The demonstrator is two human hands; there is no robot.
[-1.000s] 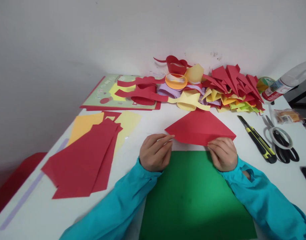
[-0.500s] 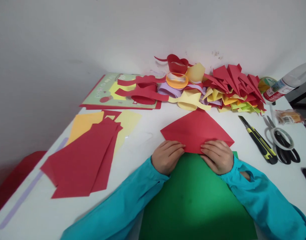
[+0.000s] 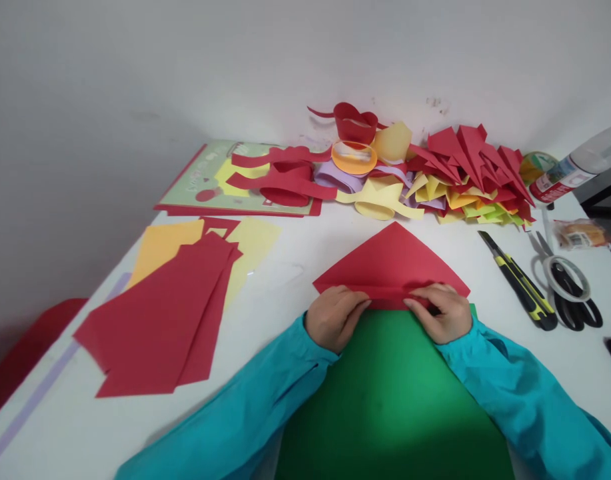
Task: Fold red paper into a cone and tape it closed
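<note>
A red sheet of paper [image 3: 392, 257] lies in front of me, its pointed end toward the wall and a narrow fold along its near edge. My left hand [image 3: 338, 317] pinches that folded edge on the left, fingers and thumb closed. On the right, my right hand [image 3: 440, 310] grips the same edge between thumb and fingers. Between the hands, a strip of the fold shows. The near edge of the paper overlaps a green sheet [image 3: 390, 400], which reaches toward me under my forearms.
Cut red paper pieces [image 3: 155, 320] lie on the left. Along the wall are a booklet [image 3: 200, 180], curled paper shapes [image 3: 285, 183] and a pile of folded paper [image 3: 470, 173]. A utility knife [image 3: 520, 283], scissors [image 3: 578, 310], a tape roll [image 3: 548, 267] and a bottle [image 3: 575, 170] are on the right.
The near edge of the red paper now shows a narrow raised fold. My fingers have shifted from lying over the edge to pinching it. The view has moved slightly.
</note>
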